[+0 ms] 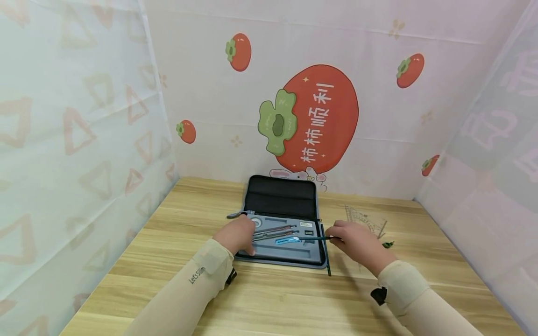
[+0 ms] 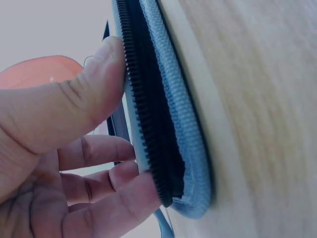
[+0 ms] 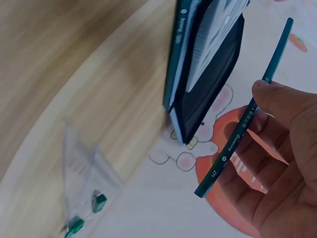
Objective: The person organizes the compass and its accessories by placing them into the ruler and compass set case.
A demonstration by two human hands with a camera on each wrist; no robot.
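Starting at the left, resting on the near-left corner of the opened zip pencil case point(image 1: 280, 198) with the left hand point(image 1: 236, 234), thumb set apart from the other fingers along the zip edge, not closed round anything. Next, inside the gray tray point(image 1: 248, 252), passing slim writing tools point(image 1: 275, 234) laid left to right, then a light-blue tool point(image 1: 287, 241), too small to name surely. Just right of that, held over the tray's right part: the green 2H pencil point(image 3: 232, 147), clamped between thumb and fingertips of the right hand point(image 1: 356, 241). Pointing leftward from those fingers, with long axis roughly left to right, about parallel to the tray's long front recess point(image 1: 283, 251), and lying a little farther from the body than that recess. Cannot tell whether touching the light-blue tool or only passing above. Much nearer to the right hand than to the left. Beside the case's right edge, running front to back and so roughly square to the held one, a second green pencil point(image 1: 326, 249). Farthest right, on the desk point(image 1: 437, 261), behind the right hand, a clear set square point(image 1: 360, 217) and a small green object point(image 1: 387, 244).
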